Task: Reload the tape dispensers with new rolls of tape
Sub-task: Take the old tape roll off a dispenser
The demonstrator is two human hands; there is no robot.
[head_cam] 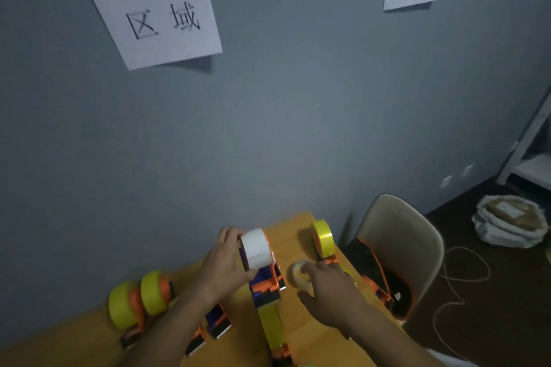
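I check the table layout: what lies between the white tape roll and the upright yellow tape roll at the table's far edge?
Only bare orange table top lies between the white tape roll and the upright yellow tape roll, as the head view shows.

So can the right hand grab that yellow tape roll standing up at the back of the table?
Probably yes. The right hand is already busy pinching a small pale roll, but the yellow roll stands just beyond it on the table, with nothing between them.
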